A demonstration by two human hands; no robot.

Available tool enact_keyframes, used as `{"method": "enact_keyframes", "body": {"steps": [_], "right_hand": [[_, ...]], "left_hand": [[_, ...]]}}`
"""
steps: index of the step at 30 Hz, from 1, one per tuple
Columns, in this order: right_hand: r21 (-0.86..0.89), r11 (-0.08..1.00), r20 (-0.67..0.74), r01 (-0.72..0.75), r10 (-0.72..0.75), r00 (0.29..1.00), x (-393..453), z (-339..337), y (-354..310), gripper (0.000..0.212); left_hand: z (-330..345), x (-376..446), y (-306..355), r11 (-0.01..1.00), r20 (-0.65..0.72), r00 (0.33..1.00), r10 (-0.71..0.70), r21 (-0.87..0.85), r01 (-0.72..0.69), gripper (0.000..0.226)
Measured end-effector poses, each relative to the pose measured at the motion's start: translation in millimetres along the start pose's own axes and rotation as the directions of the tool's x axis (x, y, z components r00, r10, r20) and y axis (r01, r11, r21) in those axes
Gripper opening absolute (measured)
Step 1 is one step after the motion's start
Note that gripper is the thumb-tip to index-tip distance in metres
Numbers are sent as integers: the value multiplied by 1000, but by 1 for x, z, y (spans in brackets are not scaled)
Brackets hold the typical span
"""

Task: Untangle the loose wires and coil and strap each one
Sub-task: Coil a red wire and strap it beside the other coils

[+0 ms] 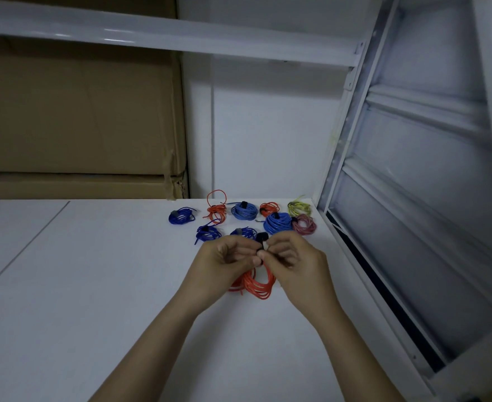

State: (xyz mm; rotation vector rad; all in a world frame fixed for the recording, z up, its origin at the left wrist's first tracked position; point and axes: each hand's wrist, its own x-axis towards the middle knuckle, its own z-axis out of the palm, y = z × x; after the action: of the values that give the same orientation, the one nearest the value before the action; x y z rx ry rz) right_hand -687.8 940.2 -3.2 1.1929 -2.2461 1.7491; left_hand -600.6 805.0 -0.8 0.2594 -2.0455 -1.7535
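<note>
table [93,285] white, boxes [79,126] behind at left | nine strapped coils [276,223] in blue, orange, yellow, pink at far edge | orange coil [257,284] hangs above table centre, held at its top | left hand [224,261] and right hand [289,259] both pinch the black strap [261,237] round its top

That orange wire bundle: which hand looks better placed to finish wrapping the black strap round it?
Probably the right hand: its fingertips pinch the black strap at the top of the orange coil, while the left hand seems to grip the coil.
</note>
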Motion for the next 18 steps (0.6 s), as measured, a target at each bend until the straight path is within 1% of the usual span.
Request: {"method": "enact_keyframes", "body": {"steps": [1,3,5,6,9,12,14,16,18], "right_hand": [[63,997,34,-38,36,999,0,-1,-1,35],[83,996,103,-18,10,995,1,-3,-2,45],[44,998,104,35,-40,994,3,-4,-4,40],[54,998,87,21,-25,996,4,-4,-5,36],[173,980,30,-99,96,995,6,-1,-9,25],[268,943,-16,-196,207,978,9,0,-12,24],[343,898,7,-275,290,957,11,-1,-16,22],[409,841,65,-354,360,931,14,-3,-18,19],[451,792,118,-413,406,906,17,-4,-19,16]], "left_hand": [[-1,-1,1,1000,14,1000,2,7,-2,24],[-1,-2,4,999,40,999,5,42,-6,24],[-1,-3,7,999,69,998,8,49,-11,25],[0,-4,8,999,80,997,3,40,-7,27],[5,-8,11,999,60,998,27,24,-28,27],[7,-10,11,997,3,998,65,51,-65,26],[7,-10,9,991,-3,995,100,86,-99,27],[7,-12,7,981,-11,989,144,132,-142,29],[7,-15,6,951,-8,974,226,219,-219,34]]}}
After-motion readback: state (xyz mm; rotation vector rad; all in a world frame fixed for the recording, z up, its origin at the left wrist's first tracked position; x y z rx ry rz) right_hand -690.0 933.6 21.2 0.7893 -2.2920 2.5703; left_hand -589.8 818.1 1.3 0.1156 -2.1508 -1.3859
